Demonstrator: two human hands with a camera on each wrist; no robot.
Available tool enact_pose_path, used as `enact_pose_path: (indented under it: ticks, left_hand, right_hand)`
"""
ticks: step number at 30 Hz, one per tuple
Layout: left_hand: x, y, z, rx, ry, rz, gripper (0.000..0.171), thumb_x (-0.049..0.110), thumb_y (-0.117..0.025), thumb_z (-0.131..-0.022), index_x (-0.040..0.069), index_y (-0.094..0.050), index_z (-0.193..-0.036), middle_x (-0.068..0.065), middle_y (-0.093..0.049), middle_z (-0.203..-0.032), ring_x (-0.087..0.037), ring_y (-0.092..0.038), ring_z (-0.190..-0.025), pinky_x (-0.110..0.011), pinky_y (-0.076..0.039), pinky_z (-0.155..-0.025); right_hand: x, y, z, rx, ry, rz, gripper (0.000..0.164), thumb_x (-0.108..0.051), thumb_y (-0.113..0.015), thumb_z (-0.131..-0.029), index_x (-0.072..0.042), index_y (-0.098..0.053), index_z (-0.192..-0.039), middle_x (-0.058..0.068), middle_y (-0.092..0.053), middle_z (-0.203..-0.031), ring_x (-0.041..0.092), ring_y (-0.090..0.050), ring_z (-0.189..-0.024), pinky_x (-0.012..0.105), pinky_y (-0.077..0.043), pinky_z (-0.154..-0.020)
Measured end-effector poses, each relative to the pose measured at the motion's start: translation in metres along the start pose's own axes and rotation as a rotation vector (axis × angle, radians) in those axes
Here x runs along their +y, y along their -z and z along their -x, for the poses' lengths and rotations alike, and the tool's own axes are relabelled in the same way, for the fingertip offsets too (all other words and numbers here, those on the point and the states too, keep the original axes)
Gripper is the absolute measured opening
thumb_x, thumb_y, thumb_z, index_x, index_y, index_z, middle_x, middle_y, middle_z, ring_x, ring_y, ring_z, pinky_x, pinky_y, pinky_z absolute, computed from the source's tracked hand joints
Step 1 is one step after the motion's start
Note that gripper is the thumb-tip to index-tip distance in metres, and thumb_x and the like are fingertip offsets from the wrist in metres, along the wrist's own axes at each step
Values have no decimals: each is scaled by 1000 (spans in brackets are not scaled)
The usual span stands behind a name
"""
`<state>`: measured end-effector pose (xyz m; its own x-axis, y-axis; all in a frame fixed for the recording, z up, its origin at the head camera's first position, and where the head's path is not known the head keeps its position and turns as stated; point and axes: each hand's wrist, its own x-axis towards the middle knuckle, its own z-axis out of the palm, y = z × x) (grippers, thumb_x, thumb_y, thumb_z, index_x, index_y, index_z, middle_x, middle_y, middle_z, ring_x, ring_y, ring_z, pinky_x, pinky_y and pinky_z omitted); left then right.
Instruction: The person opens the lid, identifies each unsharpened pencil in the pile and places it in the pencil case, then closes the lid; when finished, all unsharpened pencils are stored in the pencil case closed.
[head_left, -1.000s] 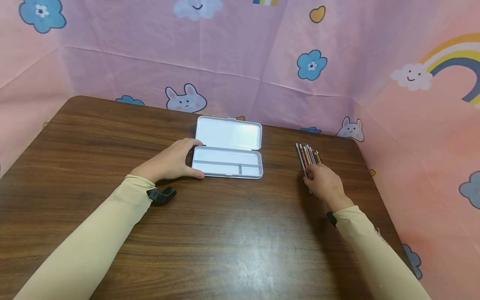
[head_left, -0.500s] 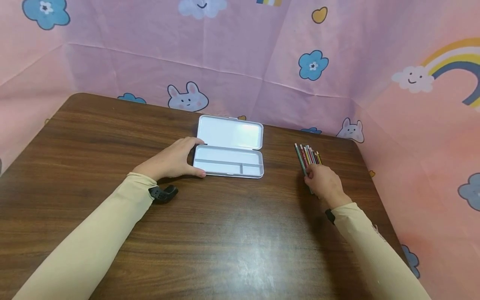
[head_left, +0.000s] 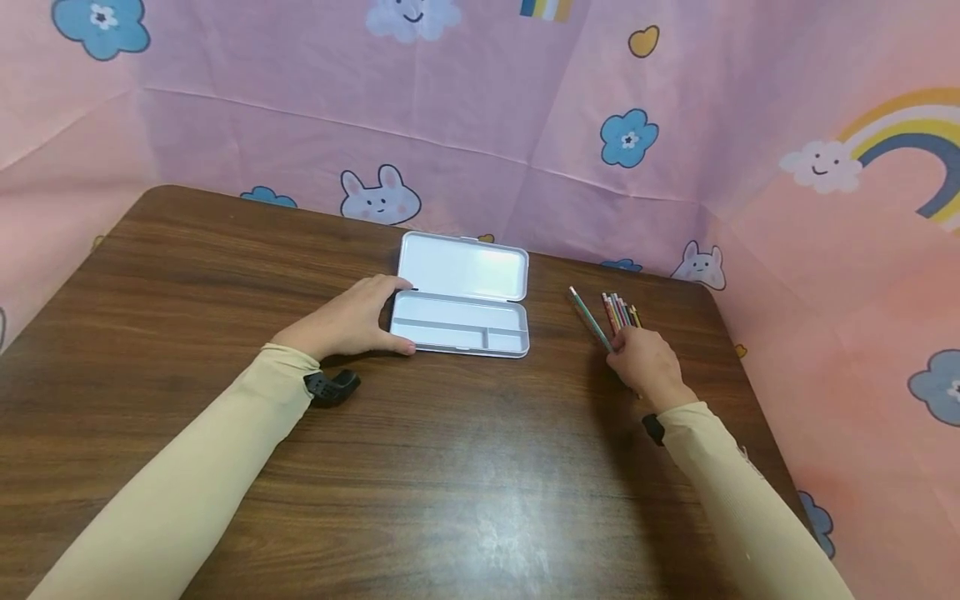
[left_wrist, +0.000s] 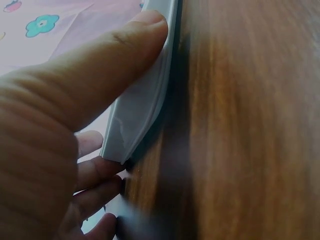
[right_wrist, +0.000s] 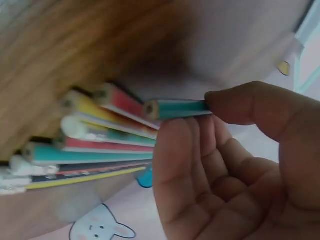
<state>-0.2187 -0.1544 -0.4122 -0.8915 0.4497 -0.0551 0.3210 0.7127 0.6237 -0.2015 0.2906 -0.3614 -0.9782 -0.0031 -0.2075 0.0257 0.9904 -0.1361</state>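
Note:
A white pencil case (head_left: 438, 337) lies open on the table, its lid (head_left: 457, 265) tipped back towards the wall and its divided tray bare. My left hand (head_left: 348, 318) grips its left end, thumb along the front wall and fingers around the far side. In the left wrist view the thumb presses on the white case wall (left_wrist: 135, 102). At the right, my right hand (head_left: 648, 365) pinches a teal pencil (head_left: 590, 318) between thumb and fingers, angled away from the others. Several more pencils (right_wrist: 105, 145) lie side by side beneath and beyond that hand, partly hidden by it.
The brown wooden table (head_left: 420, 467) meets a pink printed cloth (head_left: 480, 125) at its back and right sides. A stretch of tabletop separates the case from the pencils. A dark band (head_left: 330, 387) is on the left wrist.
The teal pencil, earlier lying along the bunch, has swung its far end left, apart from the others, in my right hand's pinch. My left hand stays on the case.

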Motion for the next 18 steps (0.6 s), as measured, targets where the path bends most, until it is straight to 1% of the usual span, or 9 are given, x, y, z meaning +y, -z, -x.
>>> enact_pose_path:
  ticks: [2, 4, 6, 8, 10, 12, 14, 16, 18]
  left_hand:
    - [0, 0, 0, 0, 5, 2, 109, 65, -83, -77, 10, -34, -158, -17, -37, -160, -36, -33, -148, -59, -33, -118]
    - [0, 1, 1, -2, 8, 5, 109, 64, -83, -78, 9, -34, -158, -17, -37, -161, -36, -33, -149, -58, -33, -118]
    - [0, 1, 1, -4, 11, 6, 108, 63, -84, -78, 9, -34, -158, -17, -37, -160, -36, -33, -148, -58, -33, -118]
    - [0, 2, 1, -5, 14, 1, 107, 62, -84, -78, 8, -36, -156, -17, -39, -158, -35, -35, -147, -57, -34, -117]
    - [0, 2, 1, -5, 13, -2, 106, 61, -85, -78, 8, -38, -156, -16, -40, -157, -35, -36, -146, -57, -35, -117]
    - [-1, 2, 1, -3, 11, -3, 105, 62, -85, -78, 8, -39, -155, -16, -41, -156, -35, -37, -145, -57, -35, -117]
    - [-1, 1, 0, -1, 7, 1, 105, 63, -84, -77, 7, -39, -155, -16, -41, -156, -35, -36, -145, -57, -35, -117]
    - [-1, 0, 0, 0, 7, 6, 105, 63, -84, -77, 8, -39, -155, -16, -41, -157, -35, -35, -146, -57, -34, -117]
    - [-1, 0, 0, -1, 9, 8, 106, 64, -84, -77, 8, -38, -155, -17, -40, -158, -35, -34, -147, -58, -33, -118]
  right_hand:
    - [-5, 2, 2, 45, 36, -23, 24, -17, -67, -93, -4, -72, -113, 15, -73, -105, 29, -66, -85, 47, -54, -70]
    - [-12, 4, 2, 109, 91, -46, 23, -15, -67, -93, -4, -72, -113, 13, -74, -103, 28, -67, -86, 47, -55, -70]
    - [-24, 4, 1, 177, 167, -67, 21, -14, -68, -93, -5, -72, -112, 11, -74, -99, 27, -67, -86, 47, -55, -69]
    - [-40, 3, 0, 236, 256, -79, 18, -12, -69, -93, -5, -73, -110, 9, -72, -96, 26, -66, -86, 46, -55, -69]
    - [-59, 1, -3, 274, 346, -83, 16, -10, -70, -93, -6, -74, -108, 8, -71, -96, 24, -67, -85, 43, -56, -69]
    - [-78, -2, -6, 295, 421, -73, 14, -9, -71, -93, -7, -74, -106, 6, -69, -95, 22, -65, -83, 40, -55, -67]
    - [-97, -6, -9, 305, 479, -39, 13, -8, -70, -92, -8, -75, -104, 5, -67, -95, 20, -63, -82, 38, -54, -64]
    - [-114, -10, -14, 302, 528, 10, 12, -8, -69, -92, -10, -76, -103, 3, -66, -93, 19, -61, -81, 37, -53, -63]
    - [-128, -14, -18, 280, 570, 52, 13, -8, -69, -93, -11, -77, -102, 3, -66, -92, 19, -60, -81, 37, -54, -63]
